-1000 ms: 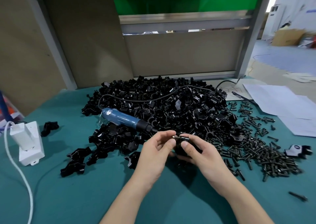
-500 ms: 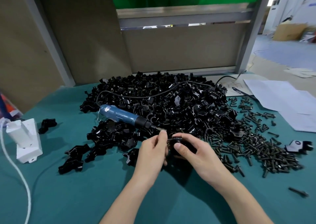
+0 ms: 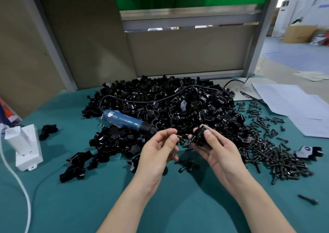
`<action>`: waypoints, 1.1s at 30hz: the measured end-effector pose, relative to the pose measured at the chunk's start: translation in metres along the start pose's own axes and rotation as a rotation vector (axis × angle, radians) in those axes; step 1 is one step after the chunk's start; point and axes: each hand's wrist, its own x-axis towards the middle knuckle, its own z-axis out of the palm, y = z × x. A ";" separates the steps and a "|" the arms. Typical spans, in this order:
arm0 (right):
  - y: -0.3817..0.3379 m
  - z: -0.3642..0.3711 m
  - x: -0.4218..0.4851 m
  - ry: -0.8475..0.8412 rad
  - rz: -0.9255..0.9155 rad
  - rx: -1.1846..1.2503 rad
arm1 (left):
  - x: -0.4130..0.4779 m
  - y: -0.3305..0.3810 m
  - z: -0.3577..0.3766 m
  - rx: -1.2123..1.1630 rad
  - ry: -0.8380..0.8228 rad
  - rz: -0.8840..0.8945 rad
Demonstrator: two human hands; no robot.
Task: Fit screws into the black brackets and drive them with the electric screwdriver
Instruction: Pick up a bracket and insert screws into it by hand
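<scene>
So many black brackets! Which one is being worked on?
The bracket gripped in the right hand, beside the screw the left hand pinches; the rest lie on the table.

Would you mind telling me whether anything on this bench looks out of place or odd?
Nothing looks damaged. One stray screw lies alone at the near right, well apart from the screw pile. One black bracket sits alone by the white box, away from the bracket heap.

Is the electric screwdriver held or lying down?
Lying down: the electric screwdriver rests on the bracket pile; left hand pinches a screw, right hand grips a bracket.
</scene>
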 end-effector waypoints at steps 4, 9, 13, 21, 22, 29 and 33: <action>-0.004 0.000 0.000 0.039 0.003 0.035 | -0.002 0.001 0.001 0.008 -0.032 0.022; -0.005 0.001 -0.002 0.055 0.002 0.037 | -0.002 0.002 0.001 -0.006 -0.034 0.030; -0.006 0.001 -0.001 0.066 -0.002 0.076 | -0.002 0.003 0.001 -0.017 -0.024 0.028; -0.011 -0.006 0.002 0.104 -0.023 0.210 | 0.003 0.004 0.011 0.119 0.035 0.047; -0.012 -0.007 0.002 0.111 -0.027 0.237 | 0.010 0.005 0.015 0.174 0.048 0.051; -0.020 -0.015 -0.002 0.187 -0.020 0.321 | 0.054 0.032 0.036 0.691 0.017 0.050; -0.019 -0.016 0.000 0.192 -0.012 0.344 | 0.011 0.011 0.010 0.965 -0.023 0.137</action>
